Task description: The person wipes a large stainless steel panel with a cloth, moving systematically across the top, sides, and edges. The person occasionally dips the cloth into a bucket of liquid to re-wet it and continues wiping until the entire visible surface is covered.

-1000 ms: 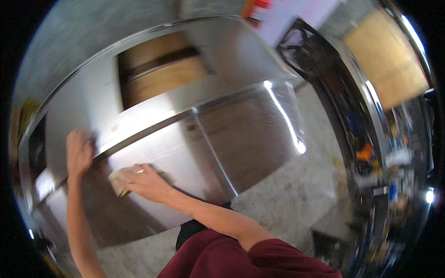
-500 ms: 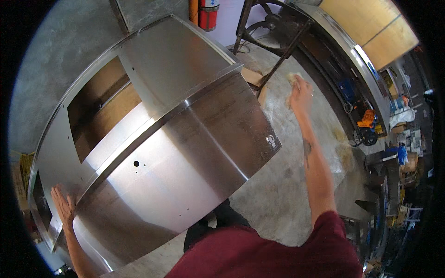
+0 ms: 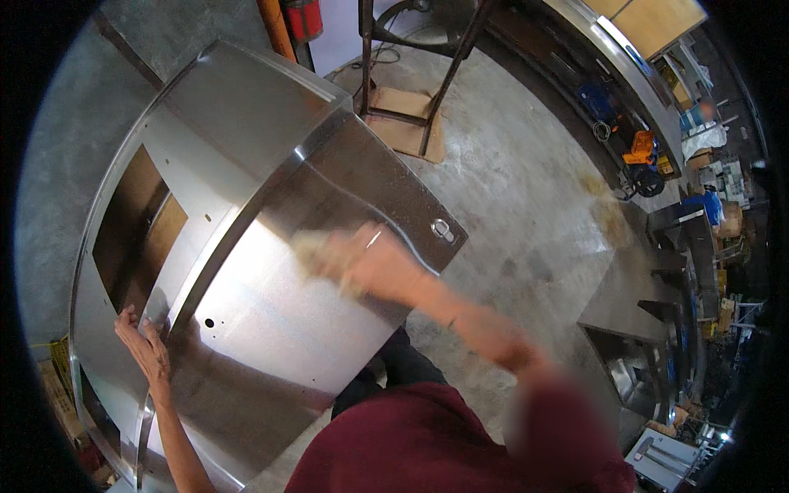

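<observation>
A large sheet-metal cabinet [image 3: 271,287] of brushed steel fills the left and middle, with a rectangular opening in its left part and small holes in the nearer face. My left hand [image 3: 146,345] lies with fingers stretched on its raised edge, beside that opening. Over the nearer face, my right hand [image 3: 370,263] is blurred by motion, its fingers closed on a pale yellowish cloth [image 3: 316,256]. The cloth appears to be against the metal. A small metal ring latch [image 3: 442,229] sits near the face's far right corner.
Beyond the cabinet, a dark metal stand [image 3: 427,107] has cardboard [image 3: 403,135] at its foot. A red fire extinguisher [image 3: 304,18] is at the back wall. Along the right runs a workbench [image 3: 551,66] with an orange tool [image 3: 639,149] nearby. Concrete floor [image 3: 526,222] lies between.
My right hand has swung from over the floor at the right, left onto the metal face with the cloth. My left hand stays on the edge, slightly further right in view; the view has shifted.
</observation>
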`<state>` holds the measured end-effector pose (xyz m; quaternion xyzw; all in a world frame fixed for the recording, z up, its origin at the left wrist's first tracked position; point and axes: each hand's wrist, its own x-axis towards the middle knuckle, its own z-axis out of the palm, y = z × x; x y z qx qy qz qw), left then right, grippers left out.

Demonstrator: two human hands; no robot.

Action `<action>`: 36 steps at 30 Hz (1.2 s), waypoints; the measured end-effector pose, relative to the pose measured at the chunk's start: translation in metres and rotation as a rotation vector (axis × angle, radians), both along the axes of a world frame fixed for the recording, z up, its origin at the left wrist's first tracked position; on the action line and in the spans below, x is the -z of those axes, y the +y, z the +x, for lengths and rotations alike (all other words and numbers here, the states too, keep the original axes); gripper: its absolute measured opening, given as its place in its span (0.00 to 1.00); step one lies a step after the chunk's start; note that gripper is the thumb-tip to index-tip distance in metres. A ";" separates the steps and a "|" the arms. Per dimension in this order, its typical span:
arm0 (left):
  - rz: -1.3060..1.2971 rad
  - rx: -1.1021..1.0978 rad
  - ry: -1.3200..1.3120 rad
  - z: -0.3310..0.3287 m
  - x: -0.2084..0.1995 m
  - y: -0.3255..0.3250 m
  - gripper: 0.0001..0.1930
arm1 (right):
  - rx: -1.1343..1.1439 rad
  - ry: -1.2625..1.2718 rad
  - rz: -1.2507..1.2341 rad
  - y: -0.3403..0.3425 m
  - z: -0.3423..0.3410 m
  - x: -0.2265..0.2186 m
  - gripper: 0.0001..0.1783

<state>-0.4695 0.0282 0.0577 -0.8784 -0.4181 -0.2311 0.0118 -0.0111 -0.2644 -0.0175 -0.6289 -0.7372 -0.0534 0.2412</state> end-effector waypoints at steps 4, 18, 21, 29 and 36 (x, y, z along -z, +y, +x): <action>-0.031 0.010 -0.025 0.014 -0.004 -0.001 0.22 | 0.579 -0.074 -0.051 -0.028 0.142 0.014 0.20; -0.044 0.022 0.001 0.023 -0.001 0.004 0.20 | 0.801 0.468 0.045 -0.043 0.077 -0.032 0.25; -0.028 0.013 0.023 0.018 -0.001 -0.001 0.20 | 0.695 0.461 0.097 -0.050 0.047 -0.037 0.27; -0.033 0.054 0.058 0.014 -0.005 0.001 0.22 | 0.679 0.124 0.074 -0.020 -0.006 0.009 0.21; -0.042 0.087 0.112 0.003 -0.001 0.009 0.21 | 0.638 0.072 -0.053 -0.069 -0.043 0.031 0.19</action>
